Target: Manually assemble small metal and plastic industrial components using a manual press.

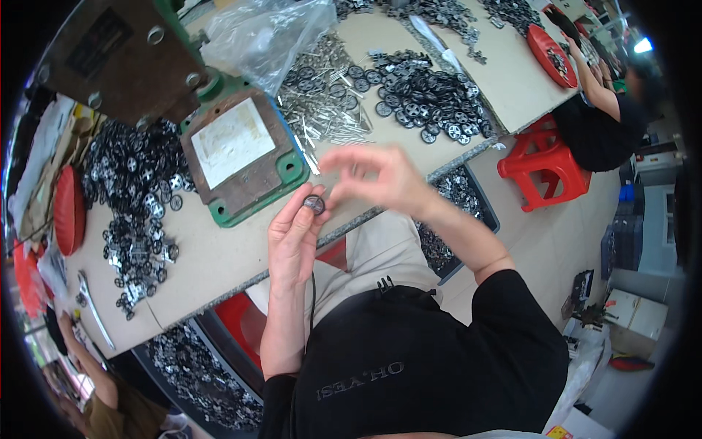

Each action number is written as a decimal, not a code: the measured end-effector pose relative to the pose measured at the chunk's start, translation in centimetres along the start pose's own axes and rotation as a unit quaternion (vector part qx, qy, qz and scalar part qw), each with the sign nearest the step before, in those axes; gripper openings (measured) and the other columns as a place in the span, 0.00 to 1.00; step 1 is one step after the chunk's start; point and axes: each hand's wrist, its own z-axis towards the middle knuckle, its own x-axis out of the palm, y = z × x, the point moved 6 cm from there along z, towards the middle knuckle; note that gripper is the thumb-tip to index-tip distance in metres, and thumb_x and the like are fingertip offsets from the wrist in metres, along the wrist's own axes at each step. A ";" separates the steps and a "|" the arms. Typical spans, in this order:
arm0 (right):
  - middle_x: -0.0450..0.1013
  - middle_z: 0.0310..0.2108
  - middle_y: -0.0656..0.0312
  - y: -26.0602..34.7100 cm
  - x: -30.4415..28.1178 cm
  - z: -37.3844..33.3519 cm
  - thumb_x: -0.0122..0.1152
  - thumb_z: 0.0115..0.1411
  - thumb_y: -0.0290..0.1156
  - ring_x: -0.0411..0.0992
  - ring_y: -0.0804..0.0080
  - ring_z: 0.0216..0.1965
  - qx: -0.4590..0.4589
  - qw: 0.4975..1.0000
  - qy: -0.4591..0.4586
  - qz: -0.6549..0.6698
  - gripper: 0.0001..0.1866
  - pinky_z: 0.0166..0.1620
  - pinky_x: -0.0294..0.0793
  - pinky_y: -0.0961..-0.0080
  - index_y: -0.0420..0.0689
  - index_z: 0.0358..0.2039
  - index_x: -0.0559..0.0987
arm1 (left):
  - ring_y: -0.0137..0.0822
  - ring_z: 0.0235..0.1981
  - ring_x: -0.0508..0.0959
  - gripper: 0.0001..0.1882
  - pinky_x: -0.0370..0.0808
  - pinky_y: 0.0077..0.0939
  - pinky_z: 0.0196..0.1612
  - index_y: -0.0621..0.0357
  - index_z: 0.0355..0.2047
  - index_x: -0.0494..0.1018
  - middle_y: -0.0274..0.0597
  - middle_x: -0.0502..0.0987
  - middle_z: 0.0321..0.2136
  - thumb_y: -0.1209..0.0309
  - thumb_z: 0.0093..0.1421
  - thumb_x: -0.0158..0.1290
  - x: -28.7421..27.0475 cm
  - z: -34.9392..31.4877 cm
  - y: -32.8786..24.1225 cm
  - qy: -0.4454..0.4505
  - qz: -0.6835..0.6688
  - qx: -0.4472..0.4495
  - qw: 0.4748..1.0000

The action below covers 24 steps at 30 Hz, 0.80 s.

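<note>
My left hand (293, 233) is closed on a small black wheel (314, 204), pinching it between thumb and fingers just off the table's front edge. The wheel's spoked face is turned up. My right hand (382, 179) hovers beside it on the right, blurred by motion. Its thumb and forefinger are apart, and I make out nothing between them. Beyond both hands lies a heap of thin silver metal pins (322, 110). A pile of black wheels (431, 99) is to its right.
A green press (256, 192) with a white plate (234, 143) stands left of my hands. Wheels (135, 164) and a wrench (95, 311) lie farther left. Bins of parts (457, 212) sit below the table edge. A red stool (545, 168) and co-workers are at the sides.
</note>
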 end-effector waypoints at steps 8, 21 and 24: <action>0.76 0.30 0.52 -4.3 -16.2 12.0 0.61 0.50 0.46 0.74 0.60 0.34 0.087 0.829 -0.191 -0.518 0.22 0.39 0.71 0.69 0.38 0.34 0.79 | 0.40 0.44 0.74 0.20 0.74 0.25 0.46 0.65 0.52 0.63 0.52 0.69 0.48 0.73 0.60 0.47 0.4 0.5 -0.3 0.008 0.010 -0.011 1.000; 0.72 0.25 0.66 -2.2 -10.0 7.4 0.65 0.49 0.35 0.66 0.84 0.23 0.076 0.989 -0.079 -0.095 0.23 0.24 0.61 0.86 0.37 0.44 0.74 | 0.41 0.43 0.75 0.18 0.74 0.26 0.44 0.65 0.50 0.66 0.51 0.71 0.46 0.77 0.59 0.48 0.1 0.0 -0.5 -0.022 -0.003 -0.002 1.000; 0.73 0.25 0.64 -1.8 -6.3 2.9 0.64 0.50 0.29 0.62 0.84 0.19 0.124 0.991 -0.045 -0.002 0.22 0.22 0.59 0.90 0.34 0.45 0.73 | 0.40 0.43 0.75 0.18 0.74 0.26 0.44 0.67 0.50 0.65 0.51 0.71 0.46 0.77 0.59 0.48 1.2 -0.1 -0.6 -0.034 0.024 0.007 0.999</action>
